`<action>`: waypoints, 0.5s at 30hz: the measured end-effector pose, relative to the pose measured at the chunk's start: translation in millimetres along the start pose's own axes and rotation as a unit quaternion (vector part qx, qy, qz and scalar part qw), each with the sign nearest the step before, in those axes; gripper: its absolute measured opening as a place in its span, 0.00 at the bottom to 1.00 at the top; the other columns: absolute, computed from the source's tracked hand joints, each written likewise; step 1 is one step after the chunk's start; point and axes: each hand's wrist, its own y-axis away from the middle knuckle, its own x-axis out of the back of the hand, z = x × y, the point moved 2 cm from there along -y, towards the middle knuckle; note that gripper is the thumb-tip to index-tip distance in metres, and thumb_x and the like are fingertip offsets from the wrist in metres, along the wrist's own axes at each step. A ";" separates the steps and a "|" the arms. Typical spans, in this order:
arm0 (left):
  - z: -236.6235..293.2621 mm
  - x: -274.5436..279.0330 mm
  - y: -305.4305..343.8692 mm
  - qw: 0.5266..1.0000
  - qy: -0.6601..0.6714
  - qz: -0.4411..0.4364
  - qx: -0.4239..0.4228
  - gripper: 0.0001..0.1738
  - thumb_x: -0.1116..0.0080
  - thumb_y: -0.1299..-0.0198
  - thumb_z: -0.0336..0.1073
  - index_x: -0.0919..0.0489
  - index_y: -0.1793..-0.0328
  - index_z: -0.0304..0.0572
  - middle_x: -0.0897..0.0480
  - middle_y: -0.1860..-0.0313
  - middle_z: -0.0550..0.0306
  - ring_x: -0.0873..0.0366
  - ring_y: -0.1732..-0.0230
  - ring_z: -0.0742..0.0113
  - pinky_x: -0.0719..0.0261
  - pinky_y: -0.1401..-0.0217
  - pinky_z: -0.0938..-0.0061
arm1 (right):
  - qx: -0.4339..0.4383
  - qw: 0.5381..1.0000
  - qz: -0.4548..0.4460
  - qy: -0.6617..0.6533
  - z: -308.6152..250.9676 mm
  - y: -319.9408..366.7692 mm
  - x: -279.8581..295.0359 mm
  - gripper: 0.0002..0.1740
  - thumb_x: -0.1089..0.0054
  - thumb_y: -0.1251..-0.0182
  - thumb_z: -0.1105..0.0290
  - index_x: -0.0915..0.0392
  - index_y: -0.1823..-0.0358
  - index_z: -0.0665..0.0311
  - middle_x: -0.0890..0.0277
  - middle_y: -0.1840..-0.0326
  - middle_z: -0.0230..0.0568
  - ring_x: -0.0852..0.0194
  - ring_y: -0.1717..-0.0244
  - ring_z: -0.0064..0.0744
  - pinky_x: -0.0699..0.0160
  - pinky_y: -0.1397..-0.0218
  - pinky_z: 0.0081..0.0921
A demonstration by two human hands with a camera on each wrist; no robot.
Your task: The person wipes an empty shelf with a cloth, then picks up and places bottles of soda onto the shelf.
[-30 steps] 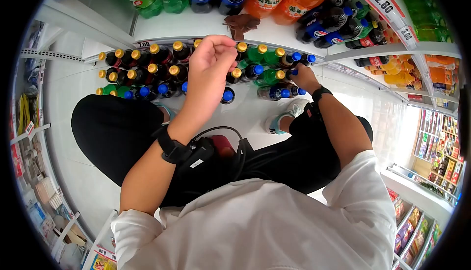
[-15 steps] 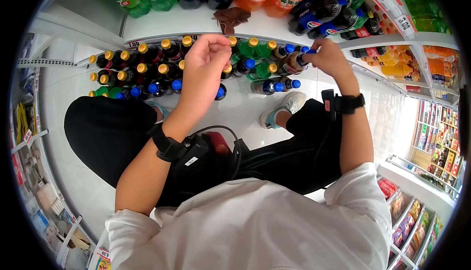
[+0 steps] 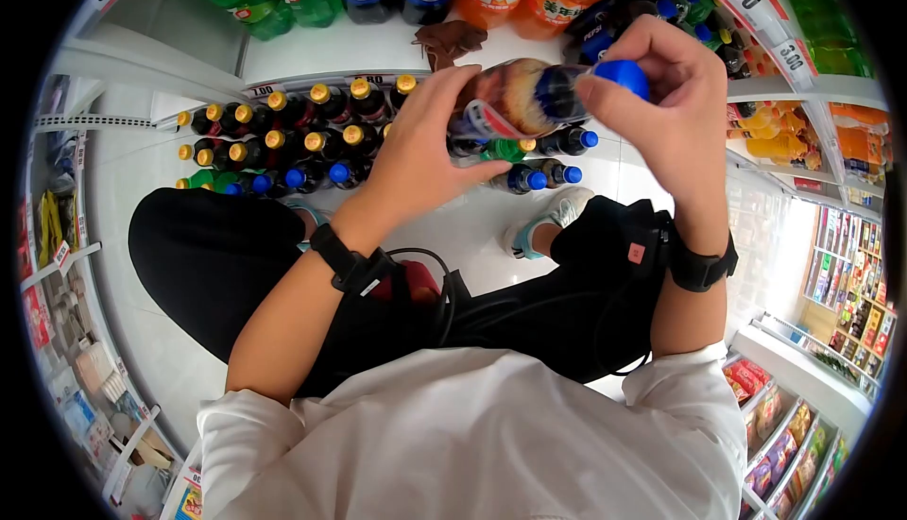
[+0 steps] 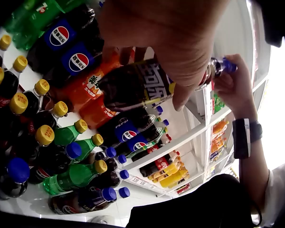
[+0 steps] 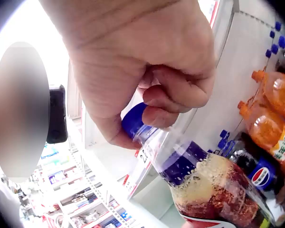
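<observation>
My right hand pinches the blue cap of a Pepsi bottle between thumb and fingers. The bottle lies tilted nearly sideways in the air, above the bottles on the floor. Foam and bubbles show in its dark drink in the right wrist view. My left hand is at the bottle's base, with fingers extended along it and thumb spread away below. In the left wrist view, the bottle's dark label shows beneath the left hand, whose fingertips are partly hidden behind the bottle.
Several rows of yellow-capped bottles and blue-capped bottles stand on the floor ahead. The shelf behind them holds large green, dark and orange drink bottles, with a brown crumpled item at its edge. More shelving flanks both sides.
My right hand has lifted the Pepsi bottle by its cap from the floor group, up and toward me. The left hand has moved slightly down and opened beside the bottle's base.
</observation>
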 end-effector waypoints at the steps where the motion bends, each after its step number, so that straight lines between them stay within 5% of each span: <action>1: 3.8 0.3 -0.5 1.000 0.019 0.007 -0.003 0.41 0.23 0.55 0.37 0.31 0.33 0.38 0.26 0.37 0.51 0.29 0.35 0.60 0.30 0.34 0.66 | 0.007 0.999 -0.024 -0.045 -3.3 -0.3 -5.4 0.13 0.29 0.56 0.73 0.29 0.78 0.68 0.29 0.81 0.27 0.34 0.78 0.10 0.35 0.75 0.12; 2: -0.3 -1.5 -2.2 0.998 0.060 0.026 -0.007 0.44 0.21 0.59 0.40 0.31 0.35 0.38 0.23 0.43 0.44 0.22 0.42 0.50 0.24 0.39 0.63 | 0.017 0.997 -0.034 -0.060 -3.6 -0.4 -10.8 0.12 0.29 0.54 0.73 0.27 0.77 0.68 0.28 0.80 0.26 0.34 0.78 0.09 0.36 0.75 0.11; 7: -11.7 2.8 2.2 0.998 0.063 0.024 0.021 0.39 0.21 0.59 0.41 0.27 0.41 0.36 0.17 0.57 0.48 0.16 0.55 0.53 0.19 0.48 0.66 | 0.056 0.995 -0.074 -0.020 9.0 -16.2 -21.9 0.12 0.27 0.49 0.68 0.22 0.70 0.67 0.27 0.79 0.28 0.32 0.78 0.11 0.35 0.75 0.12; 10: -15.8 10.7 4.1 0.995 0.063 0.014 0.072 0.35 0.22 0.57 0.38 0.26 0.43 0.34 0.16 0.56 0.50 0.17 0.54 0.60 0.20 0.47 0.69 | -0.084 0.985 -0.140 -0.049 38.9 -40.5 -17.3 0.27 0.41 0.32 0.46 0.19 0.65 0.68 0.24 0.78 0.32 0.29 0.77 0.15 0.33 0.73 0.15; 12: -20.9 13.1 7.0 0.988 0.083 0.017 0.126 0.33 0.22 0.55 0.35 0.26 0.43 0.32 0.16 0.52 0.52 0.18 0.51 0.67 0.21 0.45 0.72 | -0.135 0.981 -0.112 0.079 99.5 -57.6 -18.8 0.28 0.43 0.33 0.45 0.18 0.63 0.69 0.22 0.77 0.39 0.24 0.75 0.26 0.26 0.68 0.23; 14: -20.6 14.8 4.4 0.982 0.127 0.039 0.131 0.33 0.22 0.55 0.35 0.26 0.43 0.32 0.16 0.52 0.52 0.18 0.52 0.68 0.21 0.45 0.72 | -0.140 0.948 -0.102 0.268 163.1 -60.0 -20.8 0.27 0.39 0.38 0.48 0.19 0.59 0.70 0.18 0.64 0.59 0.18 0.58 0.57 0.22 0.50 0.39; 15: -20.2 16.0 2.7 0.973 0.173 0.064 0.137 0.33 0.22 0.54 0.35 0.26 0.43 0.33 0.16 0.52 0.53 0.18 0.52 0.68 0.21 0.46 0.73 | -0.121 0.928 -0.101 0.337 230.7 -54.6 -21.5 0.27 0.38 0.40 0.49 0.21 0.55 0.69 0.18 0.60 0.61 0.19 0.52 0.59 0.23 0.47 0.43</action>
